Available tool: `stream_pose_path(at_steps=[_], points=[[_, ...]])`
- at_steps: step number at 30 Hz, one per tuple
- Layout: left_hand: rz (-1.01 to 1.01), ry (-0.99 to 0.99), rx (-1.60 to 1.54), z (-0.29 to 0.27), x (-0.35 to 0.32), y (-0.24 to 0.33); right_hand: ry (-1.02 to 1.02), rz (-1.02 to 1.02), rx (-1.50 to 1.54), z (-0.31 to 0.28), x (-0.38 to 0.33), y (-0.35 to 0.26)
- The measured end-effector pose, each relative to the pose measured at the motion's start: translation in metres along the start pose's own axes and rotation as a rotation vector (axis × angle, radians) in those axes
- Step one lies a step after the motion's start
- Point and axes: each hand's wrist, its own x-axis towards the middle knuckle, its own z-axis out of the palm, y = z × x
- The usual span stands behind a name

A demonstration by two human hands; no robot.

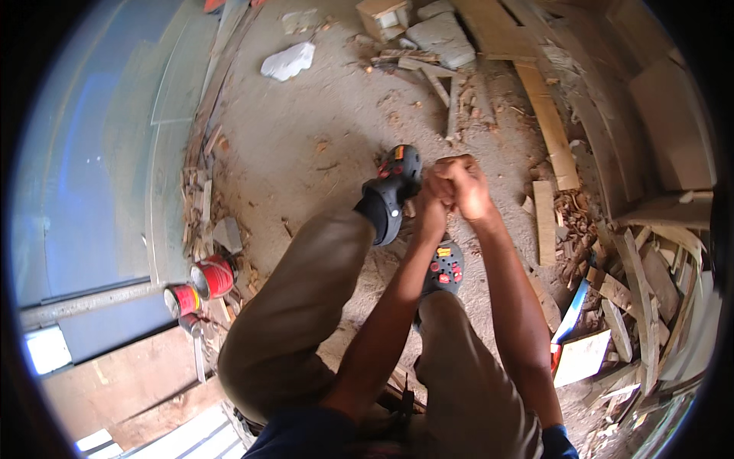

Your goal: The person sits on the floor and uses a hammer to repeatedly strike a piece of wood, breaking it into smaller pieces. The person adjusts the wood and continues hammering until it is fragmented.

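Observation:
My left hand [430,205] and my right hand [465,183] are pressed together in front of me, fingers curled shut, the right one wrapped over the left. Nothing shows between them; whether they enclose something small is hidden. They hover above my feet in black clogs with red and orange studs, the left clog [394,191] raised and forward, the right clog [445,269] on the dusty floor. My legs in tan trousers [306,306] fill the lower middle.
Two red cans [212,275] lie at the left beside wood chips and a blue panel [84,191]. Planks [549,122] and piled wood offcuts [634,298] crowd the right. A white crumpled bag [289,61] and a grey block [443,34] lie farther ahead.

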Motion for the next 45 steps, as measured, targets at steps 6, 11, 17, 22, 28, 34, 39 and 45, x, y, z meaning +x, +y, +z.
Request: stream_pose_path(at_steps=[6, 11, 17, 22, 28, 34, 39, 45], points=[[-0.061, 0.031, -0.070, 0.013, -0.003, 0.002, 0.014, -0.085, 0.038, -0.008, 0.004, 0.003], [-0.225, -0.013, -0.299, 0.011, 0.001, 0.003, -0.010, -0.052, 0.080, -0.009, 0.006, 0.002], [-0.206, -0.088, -0.405, 0.001, 0.010, -0.003, 0.008, -0.060, 0.010, 0.005, 0.009, -0.002], [-0.141, -0.112, -0.179, -0.005, 0.008, -0.011, 0.026, -0.057, 0.044, 0.003, 0.011, 0.006], [0.162, -0.055, -0.073, -0.015, 0.019, -0.028, 0.297, -0.106, -0.077, 0.029, 0.010, 0.016], [0.035, -0.082, -0.128, -0.016, 0.015, -0.011, 0.230, -0.078, -0.123, 0.032, 0.015, 0.009], [-0.058, -0.231, 0.128, -0.022, 0.002, 0.007, 0.235, -0.078, -0.046, 0.027, 0.006, 0.016], [-0.153, -0.160, -0.176, -0.021, 0.001, 0.010, 0.160, -0.035, -0.159, 0.025, 0.001, 0.003]])
